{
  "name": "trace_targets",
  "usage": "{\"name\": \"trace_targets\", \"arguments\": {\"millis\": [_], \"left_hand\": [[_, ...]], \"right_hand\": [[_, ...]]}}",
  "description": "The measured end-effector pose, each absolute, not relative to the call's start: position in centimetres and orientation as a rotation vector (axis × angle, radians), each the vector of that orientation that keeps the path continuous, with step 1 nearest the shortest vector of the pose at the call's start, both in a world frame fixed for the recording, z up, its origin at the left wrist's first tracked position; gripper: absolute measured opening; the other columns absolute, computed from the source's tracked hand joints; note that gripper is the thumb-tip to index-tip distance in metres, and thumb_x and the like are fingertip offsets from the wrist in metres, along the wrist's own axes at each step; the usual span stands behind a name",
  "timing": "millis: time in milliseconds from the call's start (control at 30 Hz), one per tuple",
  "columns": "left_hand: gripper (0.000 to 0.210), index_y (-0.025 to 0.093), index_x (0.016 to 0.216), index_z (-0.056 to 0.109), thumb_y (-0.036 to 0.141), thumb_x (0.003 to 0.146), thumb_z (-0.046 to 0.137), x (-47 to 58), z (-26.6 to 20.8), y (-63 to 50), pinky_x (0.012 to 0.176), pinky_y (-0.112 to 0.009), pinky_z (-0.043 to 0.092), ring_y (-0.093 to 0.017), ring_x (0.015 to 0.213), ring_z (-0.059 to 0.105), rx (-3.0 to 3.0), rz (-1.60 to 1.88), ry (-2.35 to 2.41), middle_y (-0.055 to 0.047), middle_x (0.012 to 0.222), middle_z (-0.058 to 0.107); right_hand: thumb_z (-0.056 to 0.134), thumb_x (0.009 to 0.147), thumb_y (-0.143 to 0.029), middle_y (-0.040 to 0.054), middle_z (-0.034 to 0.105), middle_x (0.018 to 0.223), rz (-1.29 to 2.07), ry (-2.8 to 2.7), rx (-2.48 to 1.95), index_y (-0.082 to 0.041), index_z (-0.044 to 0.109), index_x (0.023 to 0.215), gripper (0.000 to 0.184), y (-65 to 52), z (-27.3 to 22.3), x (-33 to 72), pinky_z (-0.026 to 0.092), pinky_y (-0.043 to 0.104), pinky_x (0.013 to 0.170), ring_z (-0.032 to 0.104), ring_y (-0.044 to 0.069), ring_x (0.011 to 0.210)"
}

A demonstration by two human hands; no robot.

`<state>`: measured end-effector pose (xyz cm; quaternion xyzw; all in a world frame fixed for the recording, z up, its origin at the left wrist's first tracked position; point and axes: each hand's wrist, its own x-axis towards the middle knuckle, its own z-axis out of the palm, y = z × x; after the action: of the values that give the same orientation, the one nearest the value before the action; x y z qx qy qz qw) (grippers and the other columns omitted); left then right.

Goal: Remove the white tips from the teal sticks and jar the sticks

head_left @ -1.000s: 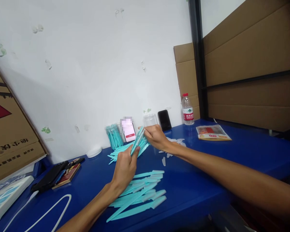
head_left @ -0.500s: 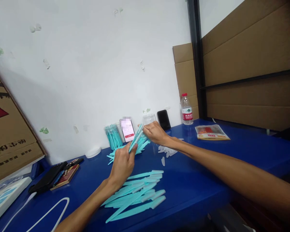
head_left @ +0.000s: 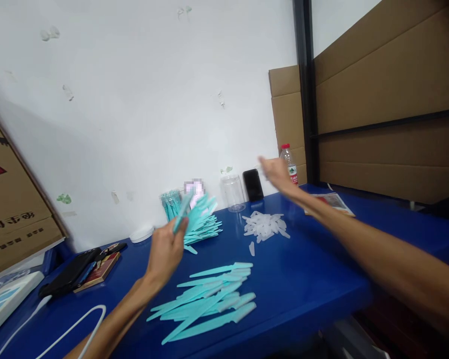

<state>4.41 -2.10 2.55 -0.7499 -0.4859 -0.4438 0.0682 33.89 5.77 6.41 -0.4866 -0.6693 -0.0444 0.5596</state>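
My left hand (head_left: pixel 167 252) is closed around a fanned bunch of turquoise eyebrow razors (head_left: pixel 200 209), raised in front of the phone. Behind and below it lies a loose pile of turquoise razors (head_left: pixel 209 228). My right hand (head_left: pixel 277 173) is up in the air near the water bottle, its fingers smeared by motion, so whether it holds anything is unclear. Beneath it on the table is a heap of small translucent white caps (head_left: pixel 264 225), with one single cap (head_left: pixel 252 249) lying apart. Closer to me, several capped razors (head_left: pixel 217 299) are spread in a rough stack.
Along the wall stand a jar of razors (head_left: pixel 171 204), a clear jar (head_left: pixel 233 193), a black phone (head_left: pixel 253 185) and a water bottle (head_left: pixel 290 163). A white lid (head_left: pixel 141 234), a black pouch (head_left: pixel 71 271) and a white cable (head_left: pixel 73 326) lie left; a packet (head_left: pixel 338 203) lies right.
My right hand has moved away from the razors, up and to the right, uncovering the clear jar and cap heap. My left hand has shifted left with its bunch of razors.
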Motion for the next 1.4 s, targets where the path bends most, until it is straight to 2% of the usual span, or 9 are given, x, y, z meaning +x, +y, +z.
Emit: {"name": "trace_targets", "arguments": {"millis": [100, 167, 300, 467, 600, 733, 967, 1167, 1400], "left_hand": [[0.045, 0.020, 0.060, 0.037, 0.052, 0.092, 0.038, 2.8, 2.6, -1.3, 0.049, -0.024, 0.026, -0.011, 0.048, 0.036, -2.228, -1.441, -1.520, 0.004, 0.049, 0.038], [0.045, 0.020, 0.061, 0.035, 0.053, 0.092, 0.037, 2.6, 2.4, -1.0, 0.049, -0.023, 0.027, -0.011, 0.049, 0.037, -2.290, -1.450, -1.514, 0.004, 0.050, 0.039], [0.045, 0.021, 0.061, 0.034, 0.053, 0.093, 0.036, 2.8, 1.9, -0.9, 0.050, -0.024, 0.027, -0.011, 0.050, 0.036, -2.342, -1.414, -1.508, 0.005, 0.051, 0.038], [0.044, 0.020, 0.063, 0.035, 0.052, 0.093, 0.035, 1.8, 2.0, 0.0, 0.053, -0.024, 0.027, -0.011, 0.052, 0.036, -2.388, -1.272, -1.503, 0.005, 0.054, 0.038], [0.040, 0.020, 0.070, 0.044, 0.049, 0.095, 0.031, 0.0, 2.2, 2.7, 0.055, -0.024, 0.029, -0.013, 0.053, 0.039, -2.351, -1.097, -1.472, 0.005, 0.056, 0.039], [0.038, 0.020, 0.093, 0.057, 0.044, 0.096, 0.027, -0.7, 2.0, 5.7, 0.058, -0.026, 0.032, -0.018, 0.059, 0.052, -2.440, -0.672, -1.459, -0.001, 0.062, 0.054], [0.028, 0.024, 0.108, 0.059, 0.027, 0.091, 0.036, -1.4, 1.5, 7.0, 0.064, -0.027, 0.037, -0.024, 0.078, 0.062, -2.320, -0.143, -1.409, -0.007, 0.084, 0.068], [0.031, 0.022, 0.106, 0.058, 0.013, 0.082, 0.042, -2.3, 1.6, 6.8, 0.071, -0.029, 0.041, -0.024, 0.090, 0.061, -2.243, -0.024, -1.366, -0.009, 0.099, 0.066], [0.031, 0.020, 0.097, 0.059, 0.006, 0.078, 0.039, -2.7, 2.0, 6.6, 0.084, -0.032, 0.041, -0.023, 0.100, 0.056, -2.337, -0.166, -1.257, -0.009, 0.103, 0.063]], "right_hand": [[0.036, 0.092, -0.042, 0.0029, 0.047, 0.045, -0.038, -1.455, -1.343, -0.019, 0.041, 0.045, 0.053, 6.7, 6.7, 37.3, 0.031, 0.026, 0.053, 0.044, 0.013, 0.046], [0.044, 0.090, -0.044, 0.0033, 0.051, 0.046, 0.054, -1.662, -1.394, -0.018, 0.044, 0.044, 0.052, 7.0, 6.0, 37.2, 0.032, 0.026, 0.054, 0.046, 0.013, 0.046], [0.049, 0.089, -0.043, 0.0012, 0.047, 0.045, 0.068, -2.094, -1.352, -0.018, 0.042, 0.044, 0.051, 7.0, 3.9, 34.8, 0.028, 0.027, 0.051, 0.040, 0.011, 0.043], [0.063, 0.081, -0.041, 0.0026, 0.052, 0.053, 0.021, -2.272, -1.371, -0.018, 0.049, 0.051, 0.040, 7.2, 2.1, 34.4, 0.027, 0.027, 0.050, 0.043, 0.012, 0.048], [0.058, 0.086, -0.044, 0.0036, 0.050, 0.052, -0.082, -2.305, -1.427, -0.018, 0.050, 0.051, 0.045, 7.2, 1.4, 34.4, 0.027, 0.028, 0.050, 0.042, 0.013, 0.046], [0.058, 0.087, -0.041, 0.0029, 0.048, 0.050, -0.057, -2.313, -1.443, -0.017, 0.048, 0.049, 0.046, 6.7, 1.0, 33.8, 0.027, 0.028, 0.050, 0.041, 0.011, 0.043], [0.060, 0.087, -0.032, 0.0027, 0.051, 0.054, -0.067, -2.361, -1.481, -0.017, 0.050, 0.054, 0.037, 5.8, 1.2, 33.0, 0.026, 0.027, 0.049, 0.041, 0.011, 0.043], [0.062, 0.086, -0.032, 0.0003, 0.045, 0.050, -0.151, -2.373, -1.438, -0.018, 0.043, 0.050, 0.043, 5.8, 1.1, 33.1, 0.024, 0.028, 0.048, 0.036, 0.009, 0.041], [0.064, 0.086, -0.037, 0.0059, 0.056, 0.059, -0.227, -2.401, -1.499, -0.014, 0.057, 0.060, 0.035, 5.7, 1.3, 33.1, 0.029, 0.028, 0.052, 0.049, 0.014, 0.048]]}}
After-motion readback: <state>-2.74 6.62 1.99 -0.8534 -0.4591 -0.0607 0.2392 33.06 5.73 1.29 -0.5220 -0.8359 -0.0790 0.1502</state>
